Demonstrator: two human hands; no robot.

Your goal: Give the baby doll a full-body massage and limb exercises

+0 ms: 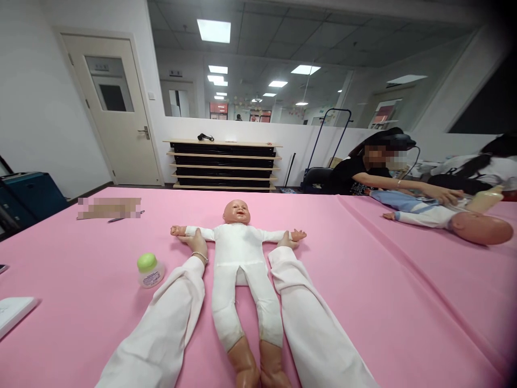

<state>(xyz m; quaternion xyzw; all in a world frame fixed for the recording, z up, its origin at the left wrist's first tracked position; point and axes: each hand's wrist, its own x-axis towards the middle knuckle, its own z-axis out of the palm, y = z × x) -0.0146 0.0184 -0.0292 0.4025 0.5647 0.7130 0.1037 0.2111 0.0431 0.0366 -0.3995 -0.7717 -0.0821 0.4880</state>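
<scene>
On its back in front of me lies a baby doll point(239, 245) with a white cloth body, its head away from me and its bare feet toward me. Both of its arms are stretched out sideways. My left hand point(196, 243) grips the doll's forearm on the left side, close to the wrist. On the other side my right hand point(287, 241) is closed around the opposite forearm. The fingers of both hands are partly hidden by the doll's arms. Left of my left forearm stands a small jar point(150, 270) with a green lid.
Pink cloth point(343, 302) covers the table. A blurred brown sheet point(109, 208) and a pen point(117, 219) lie at the back left, a white box point(15, 314) at the left edge. At the right, a person point(374, 167) reaches over another doll point(444, 216).
</scene>
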